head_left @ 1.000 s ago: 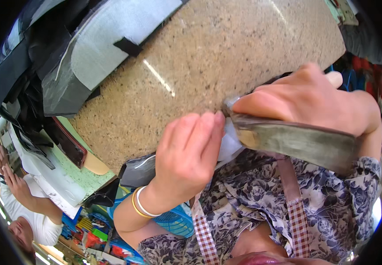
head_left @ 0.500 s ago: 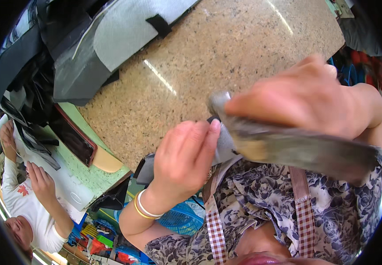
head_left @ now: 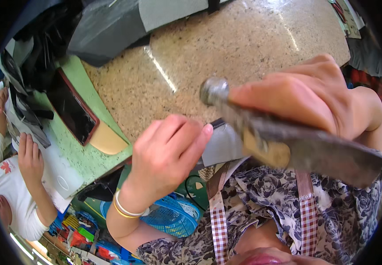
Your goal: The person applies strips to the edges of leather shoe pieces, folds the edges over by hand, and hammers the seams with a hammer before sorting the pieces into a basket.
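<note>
My right hand [head_left: 297, 101] is closed around a hammer [head_left: 327, 150] with a round metal face and a long, flat dark head. A bit of light wood shows at the middle of the head, and most of the handle is hidden. At the table's near edge lies a grey sheet piece [head_left: 222, 145] with a dark folded border. My left hand [head_left: 160, 154], fingers bent and pressed together, rests on that border just left of the hammer. The fingertips' undersides are out of sight. The hammer's round face hangs above the speckled tabletop [head_left: 191, 57].
Grey and black sheet pieces [head_left: 111, 31] lie along the far left. A phone-like dark panel [head_left: 72, 106] rests on a green board [head_left: 111, 161]. A co-worker [head_left: 23, 185] sits at the left. Below is a blue basket [head_left: 173, 216]; tools [head_left: 341, 13] lie far right.
My left hand has shifted left and slightly down along the grey sheet piece. The hammer's round face has moved slightly left and up, and more of the grey sheet piece shows.
</note>
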The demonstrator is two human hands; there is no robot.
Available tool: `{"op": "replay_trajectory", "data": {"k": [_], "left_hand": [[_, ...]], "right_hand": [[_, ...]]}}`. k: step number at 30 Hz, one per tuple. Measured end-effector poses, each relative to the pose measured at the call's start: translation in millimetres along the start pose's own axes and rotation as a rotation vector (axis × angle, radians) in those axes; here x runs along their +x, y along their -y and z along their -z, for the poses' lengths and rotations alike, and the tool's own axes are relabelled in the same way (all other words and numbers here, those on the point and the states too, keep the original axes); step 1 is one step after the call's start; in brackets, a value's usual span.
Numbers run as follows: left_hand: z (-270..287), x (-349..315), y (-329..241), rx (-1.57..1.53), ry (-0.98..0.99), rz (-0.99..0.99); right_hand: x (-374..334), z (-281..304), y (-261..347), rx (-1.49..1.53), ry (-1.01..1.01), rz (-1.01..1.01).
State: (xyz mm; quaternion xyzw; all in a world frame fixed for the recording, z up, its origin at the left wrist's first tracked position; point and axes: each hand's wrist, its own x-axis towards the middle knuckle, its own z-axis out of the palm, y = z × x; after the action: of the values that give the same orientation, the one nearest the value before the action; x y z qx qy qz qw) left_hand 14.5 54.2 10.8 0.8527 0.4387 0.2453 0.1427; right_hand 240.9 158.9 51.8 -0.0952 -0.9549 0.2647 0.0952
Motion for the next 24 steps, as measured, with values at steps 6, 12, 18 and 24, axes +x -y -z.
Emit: {"op": "replay_trajectory", "data": {"k": [6, 12, 18, 24], "left_hand": [[-17, -15, 11, -0.144, -0.012, 0.082], [-28, 3, 3, -0.055, -0.064, 0.051], [-16, 2, 0, -0.021, -0.007, 0.028], [-12, -5, -6, 0.052, -0.036, 0.019]], "right_hand": [[6, -14, -15, 0.022, 0.021, 0.044], [-13, -2, -8, 0.041, 0.226, -0.17], [6, 0, -11, 0.005, 0.245, -0.033], [5, -4, -3, -0.005, 0.092, -0.09]]}}
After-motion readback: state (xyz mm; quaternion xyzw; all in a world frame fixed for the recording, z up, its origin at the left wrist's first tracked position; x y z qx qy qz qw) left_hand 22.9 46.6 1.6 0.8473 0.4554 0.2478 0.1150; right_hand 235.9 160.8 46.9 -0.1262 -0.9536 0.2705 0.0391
